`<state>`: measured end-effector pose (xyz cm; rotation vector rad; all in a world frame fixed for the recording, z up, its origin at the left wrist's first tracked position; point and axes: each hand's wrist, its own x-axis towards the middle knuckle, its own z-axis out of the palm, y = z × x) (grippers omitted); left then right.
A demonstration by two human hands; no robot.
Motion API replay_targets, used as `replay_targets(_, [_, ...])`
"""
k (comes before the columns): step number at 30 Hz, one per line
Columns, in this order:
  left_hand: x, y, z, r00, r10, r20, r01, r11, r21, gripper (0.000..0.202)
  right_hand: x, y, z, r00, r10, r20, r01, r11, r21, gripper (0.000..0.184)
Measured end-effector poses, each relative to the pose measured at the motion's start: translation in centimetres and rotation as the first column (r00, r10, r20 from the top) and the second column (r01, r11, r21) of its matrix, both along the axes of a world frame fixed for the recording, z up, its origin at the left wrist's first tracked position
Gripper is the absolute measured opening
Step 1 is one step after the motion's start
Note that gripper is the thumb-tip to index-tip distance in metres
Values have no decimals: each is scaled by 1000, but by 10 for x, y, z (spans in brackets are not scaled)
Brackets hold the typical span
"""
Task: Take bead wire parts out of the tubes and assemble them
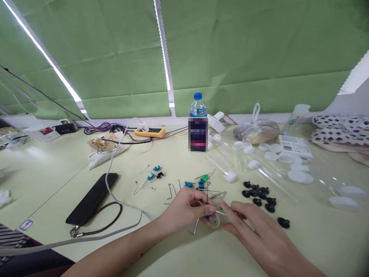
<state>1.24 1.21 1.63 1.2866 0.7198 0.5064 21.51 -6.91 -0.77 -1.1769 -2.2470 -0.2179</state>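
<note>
My left hand [193, 207] is closed, pinching a small blue part [207, 217] with a clear round disc [215, 221] at its lower side. Thin metal rods poke out around these fingers, one of them, a light rod [221, 212], toward the right. The fingertips hide much of the part. Just right of it, my right hand [253, 231] is stretched out with thumb and index finger apart. Its index fingertip is near the light rod; whether they touch I cannot tell. Behind my left hand lie blue and green small parts [204, 178] and several bent metal wires [172, 190].
Black knobbed pieces [255, 191] lie to the right, beside clear tubes [271, 175] and white caps [300, 176]. A water bottle [198, 109] stands at the back near a yellow multimeter [150, 132]. On the left are a black phone [92, 198] and a grey cable [125, 207].
</note>
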Motion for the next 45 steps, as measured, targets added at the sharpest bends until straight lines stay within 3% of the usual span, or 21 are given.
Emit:
replay_targets(3, [-3, 1, 3, 996, 46, -71, -34, 986, 166, 24, -4, 4, 9, 984, -85, -158, 52, 978, -204, 44])
replay_targets(4, [-3, 0, 4, 992, 54, -113, -25, 969, 247, 22, -5, 5, 12, 969, -115, -219, 38, 944, -329, 37])
replay_targets(6, [-5, -1, 6, 980, 49, -193, 31, 920, 391, 21, -7, 8, 16, 935, -186, -303, -21, 821, -570, 27])
replay_targets(8, [-6, -2, 7, 968, 38, -248, 87, 877, 473, 21, -8, 10, 16, 916, -236, -324, -63, 713, -698, 39])
replay_targets(9, [-6, -2, 8, 964, 39, -265, 102, 861, 498, 21, -7, 12, 15, 912, -251, -324, -63, 696, -716, 42])
replay_targets(14, [-8, 1, 12, 931, 114, -347, 146, 754, 641, 23, 7, 21, 11, 852, -375, -365, 46, 749, -661, 35])
replay_targets(18, [-8, 1, 10, 906, 78, -416, 267, 659, 703, 25, 17, 28, 9, 693, -549, -467, 87, 707, -702, 38])
replay_targets(21, [-6, -1, 8, 906, 45, -420, 293, 648, 703, 23, 18, 30, 5, 632, -587, -506, 62, 689, -722, 40])
replay_targets(25, [-6, -2, 9, 904, 55, -424, 289, 653, 700, 26, 15, 27, 2, 615, -579, -535, 36, 698, -715, 39])
replay_targets(28, [-11, 10, 10, 884, 193, -426, 216, 639, 738, 28, 13, 25, -1, 590, -577, -565, 24, 712, -702, 39])
replay_targets(32, [-22, 41, 1, 770, 484, -416, 159, 486, 859, 28, 10, 25, -5, 595, -554, -582, -14, 716, -698, 38])
replay_targets(37, [-29, 71, -20, 708, 520, -478, 220, 480, 849, 27, 8, 27, -9, 612, -531, -587, -51, 714, -699, 39])
replay_targets(45, [-29, 72, -25, 732, 458, -504, 258, 499, 827, 23, 7, 28, -10, 654, -509, -560, -52, 708, -704, 41])
